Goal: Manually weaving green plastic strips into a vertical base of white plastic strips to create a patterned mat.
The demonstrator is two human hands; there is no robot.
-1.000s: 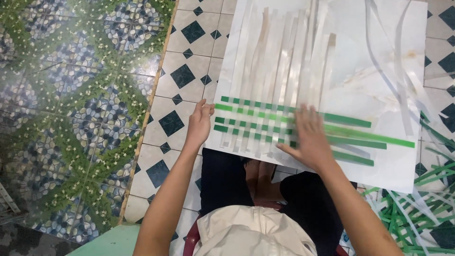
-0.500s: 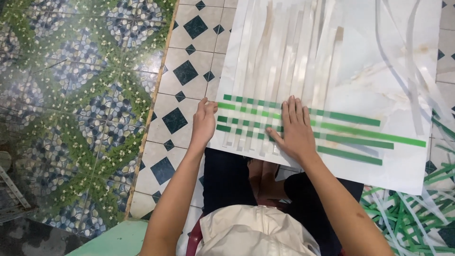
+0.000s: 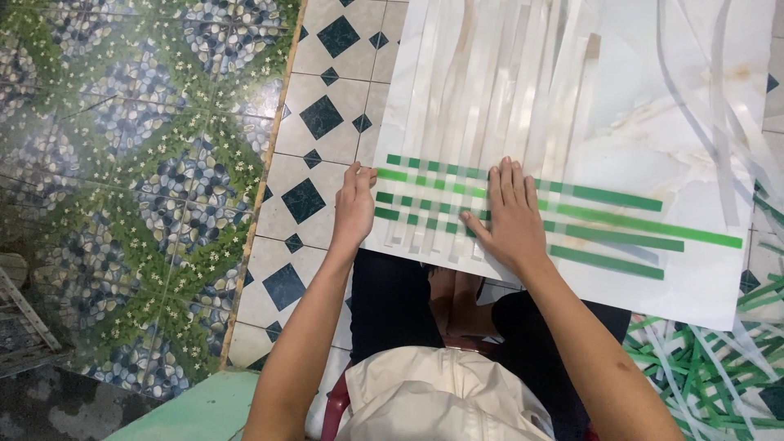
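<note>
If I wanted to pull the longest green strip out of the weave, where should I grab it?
Probably at its free right end. The longest green plastic strip lies flat on the white marble board, clear of the white strips there, so pinch it from the right. Its left part is woven under the right hand.

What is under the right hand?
The right hand lies flat on green strips woven through white strips, on a white board. The weave beneath the palm is hidden.
</note>
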